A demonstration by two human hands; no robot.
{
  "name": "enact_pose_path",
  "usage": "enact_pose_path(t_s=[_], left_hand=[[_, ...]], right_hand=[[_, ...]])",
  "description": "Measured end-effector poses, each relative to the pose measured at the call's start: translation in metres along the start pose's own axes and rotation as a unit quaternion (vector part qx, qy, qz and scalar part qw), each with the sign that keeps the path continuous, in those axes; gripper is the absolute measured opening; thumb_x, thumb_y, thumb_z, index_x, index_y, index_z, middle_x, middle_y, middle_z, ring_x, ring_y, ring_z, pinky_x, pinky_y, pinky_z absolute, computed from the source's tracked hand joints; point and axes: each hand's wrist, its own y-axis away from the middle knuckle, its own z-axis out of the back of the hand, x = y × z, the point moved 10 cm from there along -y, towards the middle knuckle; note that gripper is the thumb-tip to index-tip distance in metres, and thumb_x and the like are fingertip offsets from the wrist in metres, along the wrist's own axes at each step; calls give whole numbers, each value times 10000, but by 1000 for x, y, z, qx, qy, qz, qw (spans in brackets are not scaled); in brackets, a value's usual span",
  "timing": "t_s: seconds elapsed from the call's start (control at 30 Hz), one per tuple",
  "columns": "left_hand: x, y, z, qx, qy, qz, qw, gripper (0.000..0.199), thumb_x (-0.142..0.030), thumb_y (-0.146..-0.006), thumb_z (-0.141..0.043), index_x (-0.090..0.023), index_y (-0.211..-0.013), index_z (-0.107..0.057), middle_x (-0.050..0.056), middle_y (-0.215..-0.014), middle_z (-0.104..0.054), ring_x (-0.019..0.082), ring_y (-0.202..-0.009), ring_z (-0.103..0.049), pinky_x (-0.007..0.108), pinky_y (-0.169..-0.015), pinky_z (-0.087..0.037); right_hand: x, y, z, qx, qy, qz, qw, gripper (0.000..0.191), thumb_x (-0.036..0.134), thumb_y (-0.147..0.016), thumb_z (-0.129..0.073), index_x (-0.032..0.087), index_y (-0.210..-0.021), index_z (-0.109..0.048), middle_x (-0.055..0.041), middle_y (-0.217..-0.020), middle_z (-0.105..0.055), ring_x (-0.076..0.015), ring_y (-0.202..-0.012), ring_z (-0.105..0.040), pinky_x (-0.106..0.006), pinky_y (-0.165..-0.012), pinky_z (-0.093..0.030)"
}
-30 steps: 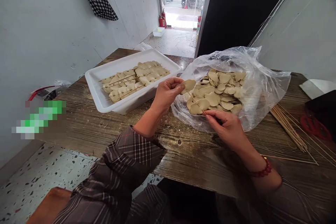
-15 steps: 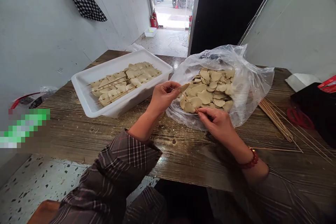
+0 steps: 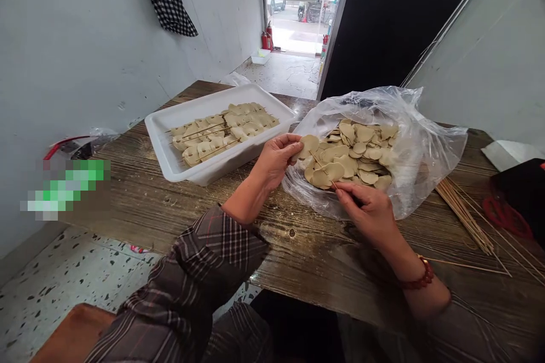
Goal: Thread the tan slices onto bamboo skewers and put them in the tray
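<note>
My left hand (image 3: pixel 276 161) pinches one thin, beige, rounded slice (image 3: pixel 309 146) by its left edge. My right hand (image 3: pixel 369 209) is closed on the lower end of a thin wooden skewer (image 3: pixel 317 160), whose tip points up and left towards that slice. Whether the tip has pierced it, I cannot tell. Just behind both hands a heap of like slices (image 3: pixel 364 152) lies in an open clear plastic bag (image 3: pixel 432 144). To the left, a white plastic tray (image 3: pixel 163 160) holds several skewers threaded with slices (image 3: pixel 251 119).
A bundle of bare skewers (image 3: pixel 464 215) lies on the dark wooden table (image 3: pixel 191 210) to the right of the bag. Beyond it are a red looped object (image 3: pixel 504 215) and a black container (image 3: pixel 525 184). A wall stands on the left.
The slice in my left hand has turned from nearly edge-on to showing its flat face. My view has swung left, and both hands keep their grip.
</note>
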Motion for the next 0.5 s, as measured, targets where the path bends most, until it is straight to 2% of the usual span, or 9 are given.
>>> enact_pose_path(t_s=[0.27,0.5], left_hand=[[11,3,-5,8,19,37,999,126,-169,-668,-733,-130,-765,-662,-18,-634,-584,44,-516,-466,180,-473,-307],[3,4,-8,12,-31,-12,999,152,-208,-657,-738,-128,-770,-674,-20,-626,-594,37,-507,-420,187,-468,-284]], right_hand=[[0,2,0,-1,-3,22,1000,175,235,-890,-610,210,-968,-765,-66,-940,-787,-209,-842,-746,-343,-773,-603],[-8,1,-3,11,-15,-13,1000,191,263,-887,-605,206,-962,-771,-72,-950,-786,-218,-852,-745,-352,-770,-599]])
